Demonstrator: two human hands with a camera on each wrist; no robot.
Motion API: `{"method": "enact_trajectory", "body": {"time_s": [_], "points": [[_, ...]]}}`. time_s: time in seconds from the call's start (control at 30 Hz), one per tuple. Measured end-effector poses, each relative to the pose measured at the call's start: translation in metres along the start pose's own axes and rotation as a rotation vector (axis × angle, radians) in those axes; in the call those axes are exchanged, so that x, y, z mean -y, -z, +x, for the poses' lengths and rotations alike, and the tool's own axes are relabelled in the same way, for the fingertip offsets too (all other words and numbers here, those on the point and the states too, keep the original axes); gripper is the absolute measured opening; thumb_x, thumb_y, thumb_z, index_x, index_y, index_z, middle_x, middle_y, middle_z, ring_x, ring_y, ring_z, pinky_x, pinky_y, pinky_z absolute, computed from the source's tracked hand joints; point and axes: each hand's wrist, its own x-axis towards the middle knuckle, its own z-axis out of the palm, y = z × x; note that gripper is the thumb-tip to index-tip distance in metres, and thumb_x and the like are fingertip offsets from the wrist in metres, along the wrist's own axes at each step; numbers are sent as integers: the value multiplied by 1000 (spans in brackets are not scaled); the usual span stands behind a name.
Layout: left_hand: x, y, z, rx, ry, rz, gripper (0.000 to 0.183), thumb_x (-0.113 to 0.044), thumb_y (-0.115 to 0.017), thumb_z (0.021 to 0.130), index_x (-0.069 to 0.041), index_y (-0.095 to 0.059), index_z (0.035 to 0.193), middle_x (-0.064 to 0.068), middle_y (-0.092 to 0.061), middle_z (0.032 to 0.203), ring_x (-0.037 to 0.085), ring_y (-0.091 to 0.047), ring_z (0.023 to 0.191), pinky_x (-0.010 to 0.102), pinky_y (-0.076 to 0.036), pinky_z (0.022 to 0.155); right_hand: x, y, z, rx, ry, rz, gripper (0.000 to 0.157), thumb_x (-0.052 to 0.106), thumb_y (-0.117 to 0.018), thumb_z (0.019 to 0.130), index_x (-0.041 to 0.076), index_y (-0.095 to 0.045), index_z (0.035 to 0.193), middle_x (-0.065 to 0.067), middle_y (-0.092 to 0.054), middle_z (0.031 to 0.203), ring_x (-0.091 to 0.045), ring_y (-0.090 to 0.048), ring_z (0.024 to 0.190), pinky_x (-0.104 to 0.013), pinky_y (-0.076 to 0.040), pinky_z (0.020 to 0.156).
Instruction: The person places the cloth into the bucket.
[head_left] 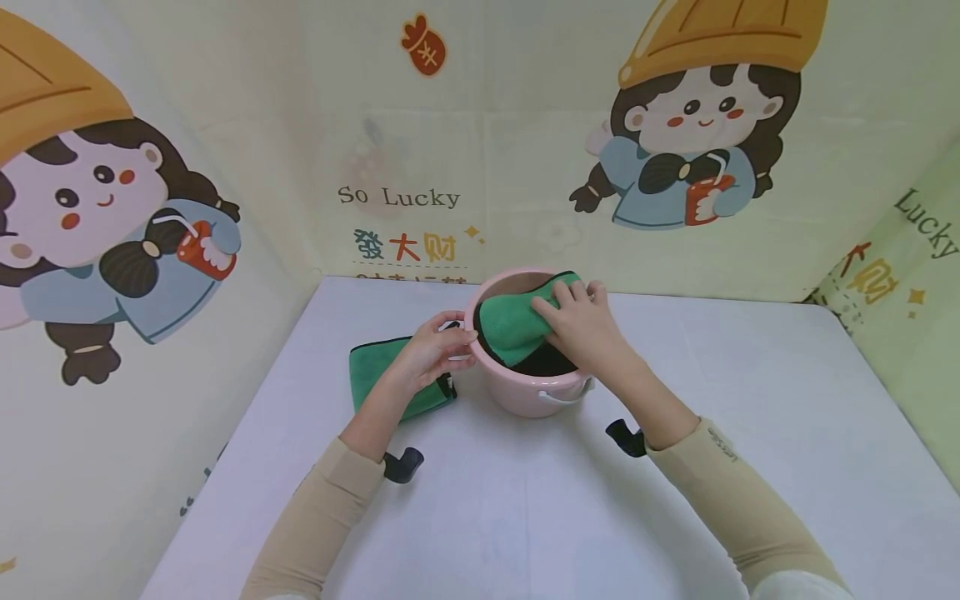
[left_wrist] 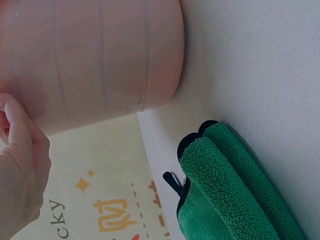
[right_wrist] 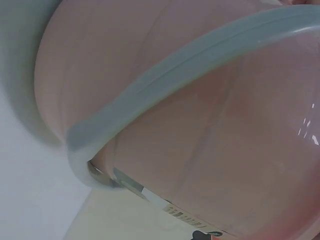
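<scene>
A pink bucket (head_left: 528, 396) stands upright at the back of the table. My left hand (head_left: 429, 357) pinches its left rim between thumb and fingers. With bent fingers, my right hand (head_left: 588, 327) grips a green towel (head_left: 512, 323) with dark edging at the bucket's mouth. Part of that towel lies inside the rim, above a dark interior. Beside the bucket on the left, under my left hand in the head view, lies a second, folded green towel (head_left: 372, 365). The left wrist view shows its rolled folds (left_wrist: 225, 185) and black hanging loop. My right hand is out of the right wrist view.
The bucket's pale grey handle (right_wrist: 165, 75) hangs down its near side, and a printed label (right_wrist: 185, 216) shows on its wall. A white table (head_left: 517, 508) reaches back to a printed cloth wall (head_left: 525, 167). Black wrist mounts (head_left: 405, 465) stick out from both forearms.
</scene>
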Motion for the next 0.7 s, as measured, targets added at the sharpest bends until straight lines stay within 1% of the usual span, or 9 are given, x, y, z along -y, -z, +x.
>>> {"method": "enact_trajectory", "body": {"time_s": [0.1, 0.23, 0.33, 0.47, 0.57, 0.7], "points": [[0, 0, 0, 0, -2, 5, 44, -6, -59, 87, -12, -41, 127, 8, -55, 94, 19, -61, 81, 29, -54, 72, 1, 0, 1, 62, 5, -3, 36, 23, -69, 81, 14, -51, 112, -15, -47, 101, -33, -44, 96, -51, -31, 83], [1, 1, 0, 9, -6, 5, 44, -6, -59, 87, -11, -41, 127, 8, -55, 94, 19, -61, 82, 29, -54, 72, 1, -1, 4, 168, 17, 0, 41, 25, -68, 82, 16, -49, 117, -16, -47, 108, -34, -42, 100, -52, -31, 86], [1, 2, 1, 12, -9, -4, 44, -6, -59, 87, -11, -41, 127, 8, -55, 92, 18, -61, 80, 29, -54, 72, 1, -3, 7, 244, 26, 21, 43, 26, -67, 83, 16, -48, 121, -17, -46, 113, -35, -40, 105, -54, -29, 90], [1, 2, 0, 14, -10, -11, 44, -6, -60, 87, -11, -41, 126, 7, -56, 91, 18, -61, 79, 29, -54, 71, 1, -5, 10, 319, 30, 53, 43, 23, -64, 85, 16, -47, 124, -17, -46, 115, -35, -39, 110, -57, -26, 95], [1, 1, -1, 15, -9, -9, 44, -7, -60, 87, -11, -41, 127, 8, -56, 92, 18, -61, 79, 30, -54, 72, 2, -6, 12, 373, 32, 60, 42, 21, -62, 87, 15, -45, 125, -17, -45, 115, -35, -40, 111, -57, -26, 95], [0, 0, -1, 13, -10, -3, 44, -7, -60, 87, -11, -41, 127, 8, -56, 94, 19, -61, 80, 30, -54, 73, 2, -8, 15, 467, 31, 57, 43, 23, -58, 89, 15, -41, 127, -17, -43, 117, -35, -38, 113, -58, -25, 96]]}}
